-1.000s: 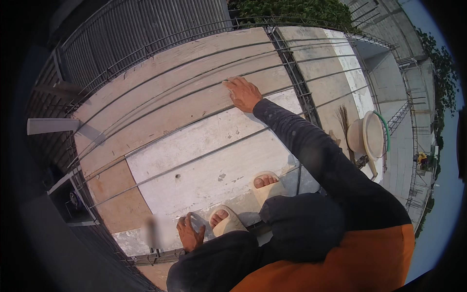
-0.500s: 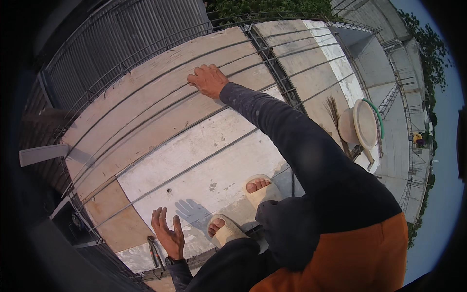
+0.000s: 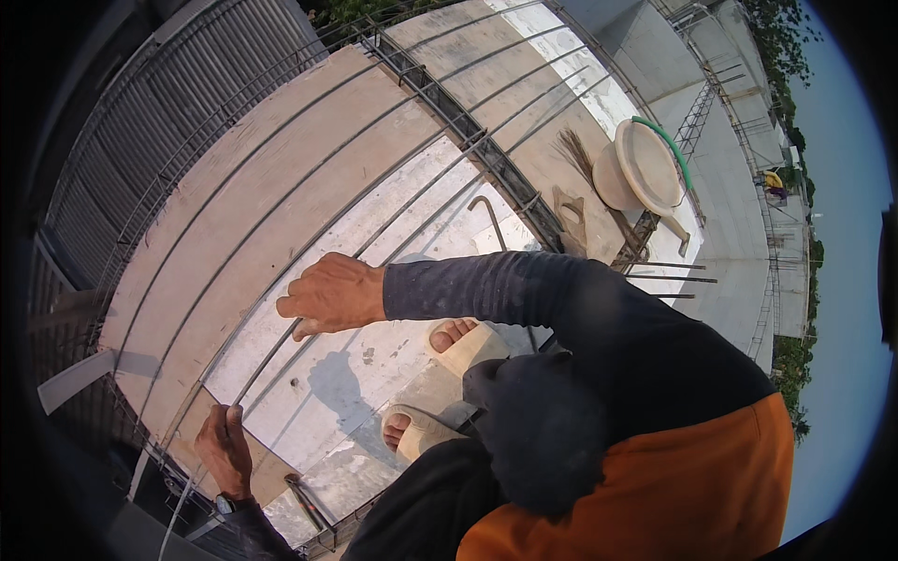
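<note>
No text, label, number or sign can be read; the wristwatch [image 3: 224, 505] face is too small, the bucket [image 3: 617, 178] shows no legible marks.

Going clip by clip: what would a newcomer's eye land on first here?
Probably the right hand, left of centre, and the left hand, lower left, both at one steel bar. Then the bright orange garment at lower right and the pale tub at upper right.

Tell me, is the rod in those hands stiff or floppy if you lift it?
Probably stiff: the rod looks like metal. It might bounce a bit, being long and thin. Its far end may swing, since it stretches past the right hand.
</note>
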Demonstrator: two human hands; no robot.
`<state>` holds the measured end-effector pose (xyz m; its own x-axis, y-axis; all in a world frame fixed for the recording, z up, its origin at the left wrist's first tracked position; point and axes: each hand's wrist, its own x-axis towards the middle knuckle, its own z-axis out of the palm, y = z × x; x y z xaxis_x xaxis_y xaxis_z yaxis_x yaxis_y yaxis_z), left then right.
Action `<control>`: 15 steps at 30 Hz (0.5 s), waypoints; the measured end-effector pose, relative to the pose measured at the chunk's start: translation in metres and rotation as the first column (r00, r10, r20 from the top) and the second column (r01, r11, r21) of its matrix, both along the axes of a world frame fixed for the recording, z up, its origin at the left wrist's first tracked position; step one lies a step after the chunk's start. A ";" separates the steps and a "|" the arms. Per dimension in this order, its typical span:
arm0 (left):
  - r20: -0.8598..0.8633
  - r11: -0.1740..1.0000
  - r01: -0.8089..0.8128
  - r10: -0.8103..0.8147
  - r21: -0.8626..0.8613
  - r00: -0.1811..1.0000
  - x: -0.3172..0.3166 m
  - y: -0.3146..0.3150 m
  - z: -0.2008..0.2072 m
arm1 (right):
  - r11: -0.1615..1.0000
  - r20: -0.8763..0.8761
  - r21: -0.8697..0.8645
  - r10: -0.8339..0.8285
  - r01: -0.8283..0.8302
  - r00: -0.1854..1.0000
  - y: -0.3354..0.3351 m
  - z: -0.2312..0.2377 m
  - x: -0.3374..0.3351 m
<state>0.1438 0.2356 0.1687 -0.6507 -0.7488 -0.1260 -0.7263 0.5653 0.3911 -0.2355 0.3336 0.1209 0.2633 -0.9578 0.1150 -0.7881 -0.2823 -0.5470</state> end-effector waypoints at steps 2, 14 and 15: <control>0.038 0.992 -0.120 0.119 0.030 0.992 0.073 0.008 0.016 | 0.995 -0.033 -0.013 -0.102 0.101 0.994 0.036 0.004 -0.057; 0.055 0.973 -0.122 0.113 0.195 0.992 0.086 0.087 -0.004 | 0.993 0.107 -0.113 -0.009 0.021 0.994 0.063 -0.035 0.041; 0.115 0.960 -0.158 0.134 0.233 0.984 0.097 0.085 -0.006 | 0.971 0.171 -0.237 0.026 0.016 0.985 0.063 -0.033 0.039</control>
<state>0.2406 0.3207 0.1630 -0.5121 -0.7746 -0.3711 -0.8352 0.3482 0.4257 -0.1960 0.3968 0.0882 0.2245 -0.8963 0.3823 -0.6866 -0.4239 -0.5906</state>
